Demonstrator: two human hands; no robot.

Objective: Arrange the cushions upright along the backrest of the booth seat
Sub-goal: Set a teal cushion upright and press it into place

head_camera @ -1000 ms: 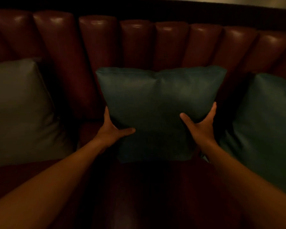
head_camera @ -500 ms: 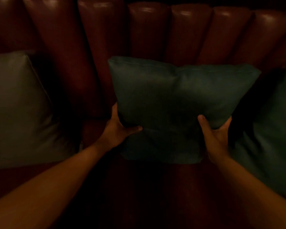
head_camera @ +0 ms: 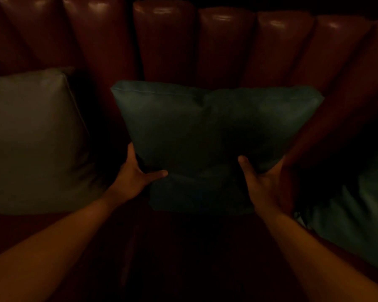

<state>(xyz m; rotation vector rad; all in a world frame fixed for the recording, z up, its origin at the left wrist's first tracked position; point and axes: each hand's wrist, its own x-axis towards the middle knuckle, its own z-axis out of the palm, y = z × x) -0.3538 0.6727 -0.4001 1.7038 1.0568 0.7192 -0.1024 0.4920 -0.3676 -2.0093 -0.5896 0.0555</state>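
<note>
A dark teal cushion (head_camera: pixel 205 136) stands upright in the middle, its top edge against the channelled dark red backrest (head_camera: pixel 164 40). My left hand (head_camera: pixel 135 173) grips its lower left side, thumb across the front and fingers behind. My right hand (head_camera: pixel 264 182) grips its lower right side the same way. A paler grey-green cushion (head_camera: pixel 33 138) leans on the backrest at the left. Another teal cushion (head_camera: pixel 358 210) sits at the right edge, partly cut off by the frame.
The dark red seat (head_camera: pixel 183 258) stretches below the cushions, in deep shadow. Gaps of backrest show between the middle cushion and each neighbour. Lighting is very dim.
The view has shifted down and closer. The middle cushion, held in both hands, has slid a little to the right and sits nearer the backrest.
</note>
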